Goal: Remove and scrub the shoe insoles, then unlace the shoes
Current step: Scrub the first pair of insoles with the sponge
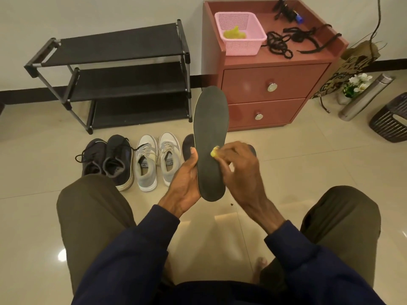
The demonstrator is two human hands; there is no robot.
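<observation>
My left hand (184, 181) grips the heel end of a long dark grey insole (211, 128), held upright above the floor. My right hand (239, 170) pinches a small yellow scrubber (214, 152) and presses it against the insole's face. On the floor behind stand a pair of dark laced shoes (110, 160) and a pair of grey-white laced shoes (156, 160). Another dark insole (188, 146) lies partly hidden behind my left hand. Loose black laces (279, 44) lie on the cabinet top.
A red-brown two-drawer cabinet (268, 84) stands ahead with a pink basket (241, 33) holding something yellow-green. A black three-tier shoe rack (123, 73) is to the left. A steel flask (365, 96), flowers and a dark woven bin (392, 117) are at the right.
</observation>
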